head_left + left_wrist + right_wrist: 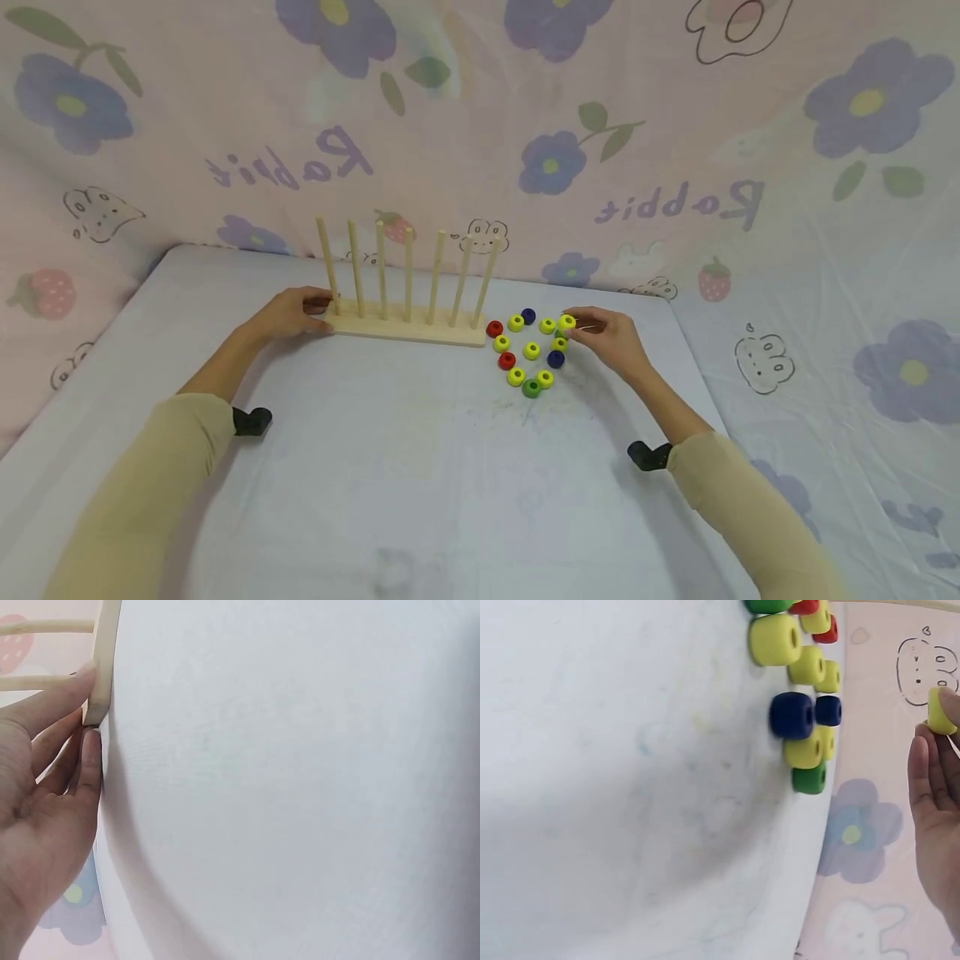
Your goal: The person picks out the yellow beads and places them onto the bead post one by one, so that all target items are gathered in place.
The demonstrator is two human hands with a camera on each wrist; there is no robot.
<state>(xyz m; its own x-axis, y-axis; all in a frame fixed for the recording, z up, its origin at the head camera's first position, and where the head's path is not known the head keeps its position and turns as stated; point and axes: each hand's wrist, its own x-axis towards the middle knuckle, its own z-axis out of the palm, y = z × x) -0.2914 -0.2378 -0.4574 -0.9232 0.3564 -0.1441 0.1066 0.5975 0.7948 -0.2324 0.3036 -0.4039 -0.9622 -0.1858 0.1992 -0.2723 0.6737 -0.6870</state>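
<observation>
A wooden peg rack point(408, 327) with a row of upright pegs stands toward the back of the table. My left hand point(292, 315) grips the left end of its base; the left wrist view shows the thumb point(84, 681) against the wood and other fingers at the end. Right of the rack, my right hand point(609, 337) pinches a yellow bead point(567, 322), which the right wrist view shows raised off the table. Below and left of that hand lie loose beads: yellow point(532, 351), red point(507, 361), dark blue point(556, 359) and green point(532, 388). All the pegs are bare.
The white table point(450, 483) extends toward me. A patterned cloth point(465, 108) with flowers and rabbits hangs behind it and along the sides. Black curved pieces point(252, 422) stick out at both sleeve cuffs.
</observation>
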